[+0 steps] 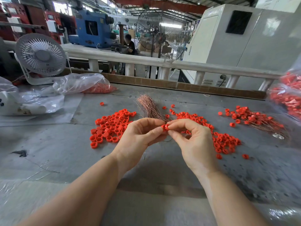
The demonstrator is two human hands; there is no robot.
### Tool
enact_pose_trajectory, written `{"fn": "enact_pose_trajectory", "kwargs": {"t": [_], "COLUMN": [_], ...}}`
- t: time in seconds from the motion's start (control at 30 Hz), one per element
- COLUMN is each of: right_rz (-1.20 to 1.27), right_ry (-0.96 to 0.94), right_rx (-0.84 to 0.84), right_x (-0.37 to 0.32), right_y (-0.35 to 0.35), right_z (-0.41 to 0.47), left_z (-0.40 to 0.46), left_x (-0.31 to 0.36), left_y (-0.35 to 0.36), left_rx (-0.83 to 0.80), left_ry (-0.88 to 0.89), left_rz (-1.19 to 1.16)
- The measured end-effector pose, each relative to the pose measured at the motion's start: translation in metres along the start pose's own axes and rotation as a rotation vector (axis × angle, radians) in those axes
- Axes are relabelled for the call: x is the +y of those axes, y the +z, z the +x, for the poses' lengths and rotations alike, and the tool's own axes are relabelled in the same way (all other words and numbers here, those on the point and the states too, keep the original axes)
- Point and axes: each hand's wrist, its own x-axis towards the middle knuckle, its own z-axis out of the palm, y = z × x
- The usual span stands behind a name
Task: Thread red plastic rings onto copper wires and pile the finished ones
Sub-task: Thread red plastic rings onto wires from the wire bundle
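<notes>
Clearly these are light, hard little parts. Lying on the grey tabletop [48, 144], the left heap of red rings [110, 126] is looking stiff and smooth, likely to skid or roll if nudged, so each one is best taken by its outer wall between thumb and forefinger. Just behind it, the bundle of copper wires [149, 105] is fanning out thin and springy; a strand will probably bend or kink easily, so it is best held close to its tip while being fed through.

Coming in from the lower left with the forearm raised off the tabletop, the left hand [140, 136] is curling its fingers [153, 131] toward the centre, thumb and forefinger closing on the held ring [164, 127]. The right hand [193, 142] is meeting it from the opposite side, thumb and forefinger pinching the same ring, remaining fingers loosely arched. A thin dark strand is trailing below the hands; whether it is already passing through the ring I cannot tell.

Further right, a second scatter of rings [224, 141] is lying beside the right wrist, and beyond it the finished pile [254, 118] of rings on wires is sitting well apart.
</notes>
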Motion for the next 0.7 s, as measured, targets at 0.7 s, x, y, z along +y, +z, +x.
{"fn": "enact_pose_trajectory", "kwargs": {"t": [0.7], "right_rz": [0.429], "right_ry": [0.326], "right_rx": [0.067], "right_x": [0.0004], "right_y": [-0.0048], "right_z": [0.0047], "left_z": [-0.0005], "left_x": [0.0], "left_y": [-0.0012], "left_rx": [-0.009], "left_ry": [-0.004], "left_rz": [-0.023]}}
